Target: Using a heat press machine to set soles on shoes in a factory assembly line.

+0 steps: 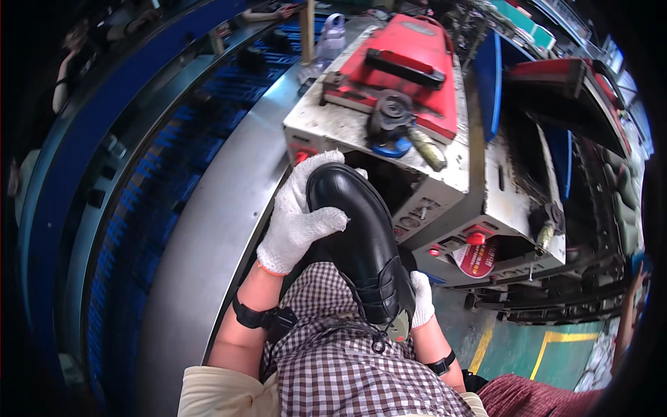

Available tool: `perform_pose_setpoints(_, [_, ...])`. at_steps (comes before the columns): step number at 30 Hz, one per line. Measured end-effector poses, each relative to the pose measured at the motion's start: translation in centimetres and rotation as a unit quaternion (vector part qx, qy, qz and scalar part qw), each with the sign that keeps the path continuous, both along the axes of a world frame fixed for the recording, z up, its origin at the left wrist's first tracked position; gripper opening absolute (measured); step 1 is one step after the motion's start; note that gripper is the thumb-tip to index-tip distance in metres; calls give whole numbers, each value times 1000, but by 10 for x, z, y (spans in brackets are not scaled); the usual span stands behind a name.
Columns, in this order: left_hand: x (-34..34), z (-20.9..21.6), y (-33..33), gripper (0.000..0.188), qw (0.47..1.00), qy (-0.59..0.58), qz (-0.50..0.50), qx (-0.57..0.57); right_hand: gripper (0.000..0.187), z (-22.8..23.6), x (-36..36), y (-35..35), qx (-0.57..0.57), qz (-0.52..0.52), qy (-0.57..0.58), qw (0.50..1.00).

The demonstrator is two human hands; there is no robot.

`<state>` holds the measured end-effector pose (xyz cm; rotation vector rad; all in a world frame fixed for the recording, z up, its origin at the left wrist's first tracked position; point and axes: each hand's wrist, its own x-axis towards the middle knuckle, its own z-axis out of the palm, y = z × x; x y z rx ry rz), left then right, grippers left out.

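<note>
A black leather shoe (356,221) is held up in front of my checked apron, its toe pointing away from me. My left hand (299,215), in a white knit glove, is wrapped round the toe end. Its thumb presses on the shoe's upper and the fingertips show past the toe. At the heel end my right hand (421,300), also gloved in white, grips the shoe from the right side; most of its fingers are hidden behind it. Black laces (379,343) hang from the shoe's opening toward my lap.
Just ahead stands a white box-shaped machine (445,170) with a red lid (406,59) and a dark front opening. A similar machine (517,233) is to its right. Along my left runs a metal ledge (208,194) beside a blue conveyor (149,208). Another person's arm (629,313) shows at far right.
</note>
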<state>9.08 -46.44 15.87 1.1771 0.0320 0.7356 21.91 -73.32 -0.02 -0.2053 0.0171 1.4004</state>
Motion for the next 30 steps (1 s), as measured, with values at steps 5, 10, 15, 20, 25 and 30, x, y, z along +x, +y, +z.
perform_pose_setpoints(5, [-19,-21,16,61,994,14,106,25,58,6,-16,24,-44,56,70,995])
perform_pose_setpoints(10, [-13,-52,45,42,958,164,235,9,73,41,-18,50,56,167,42,984])
perform_pose_setpoints(15, [-26,-76,29,64,949,63,21,-308,78,77,-15,78,-72,133,-73,986])
perform_pose_setpoints(20, [-43,-83,-2,75,922,65,8,-381,72,88,-17,111,-167,138,-144,965])
perform_pose_setpoints(25, [-57,-79,-19,67,928,44,10,-369,67,75,-32,126,-162,107,-228,954])
perform_pose_setpoints(30, [-71,-88,-24,49,930,103,42,-351,65,61,-45,139,-81,33,-375,923])
